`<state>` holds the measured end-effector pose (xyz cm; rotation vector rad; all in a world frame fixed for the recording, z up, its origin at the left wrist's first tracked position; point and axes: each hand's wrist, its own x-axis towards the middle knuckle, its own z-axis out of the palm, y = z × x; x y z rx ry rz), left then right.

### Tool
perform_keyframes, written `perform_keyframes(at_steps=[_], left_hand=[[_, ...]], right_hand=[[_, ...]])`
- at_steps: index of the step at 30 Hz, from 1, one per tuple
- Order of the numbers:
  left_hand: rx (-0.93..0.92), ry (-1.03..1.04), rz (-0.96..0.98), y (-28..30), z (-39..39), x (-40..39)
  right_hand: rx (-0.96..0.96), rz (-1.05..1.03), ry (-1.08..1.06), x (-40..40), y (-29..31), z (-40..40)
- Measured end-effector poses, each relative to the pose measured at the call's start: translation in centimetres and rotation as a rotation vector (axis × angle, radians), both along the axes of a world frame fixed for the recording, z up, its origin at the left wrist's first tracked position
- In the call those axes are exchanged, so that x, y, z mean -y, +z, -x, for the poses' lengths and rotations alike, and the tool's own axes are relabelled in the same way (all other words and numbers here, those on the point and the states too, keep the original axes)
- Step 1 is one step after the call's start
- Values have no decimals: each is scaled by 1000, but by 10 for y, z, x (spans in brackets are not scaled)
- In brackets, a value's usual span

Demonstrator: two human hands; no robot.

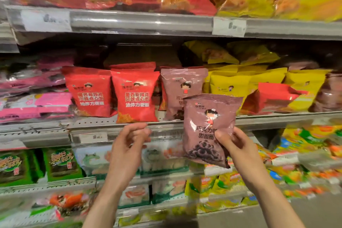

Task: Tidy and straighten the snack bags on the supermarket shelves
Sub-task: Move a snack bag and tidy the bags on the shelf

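Head cam view, only one I've got. My right hand [238, 146] is gripping a brown chocolate-ring bag [207, 129] by its lower right edge, thumb on the front, holding it upright in the air in front of the middle shelf [277, 117]. My left hand [132, 139] is up near the shelf edge with the fingers loosely curled and nothing in them.

Progress-wise, I'd say I'm partway. The two red bags [112, 92] on the left of that shelf stand upright, facing out, looking decent. Next to them one matching brown bag [177, 87] stands behind the one I'm holding, so mine probably goes in that row.

What's left: further right a stray red bag [273, 96] lies tilted across the yellow bags [246, 83], clearly in the wrong spot, and the yellow stack behind looks jumbled. The pink packs [35, 102] far left are lying flat and messy too. The shelves above and below are too blurry to judge.
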<state>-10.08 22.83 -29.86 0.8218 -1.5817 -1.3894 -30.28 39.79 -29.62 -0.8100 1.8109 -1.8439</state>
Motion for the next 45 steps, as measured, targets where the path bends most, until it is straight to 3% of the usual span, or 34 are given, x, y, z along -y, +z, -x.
perform_keyframes(at_steps=[11, 18, 33, 39, 45], left_hand=[[-52, -66, -87, 0, 156, -130], [-55, -173, -61, 7, 233, -155], [-1, -507, 42, 3, 406, -197], [30, -425, 151, 5, 455, -212], [61, 28, 210, 5, 488, -225]], right_hand=[[38, 4, -64, -146, -10, 148], [100, 11, -161, -190, -10, 210], [-8, -21, -424, -252, 5, 312], [-25, -23, -395, -265, 2, 370], [-49, -64, -223, -260, -3, 446]])
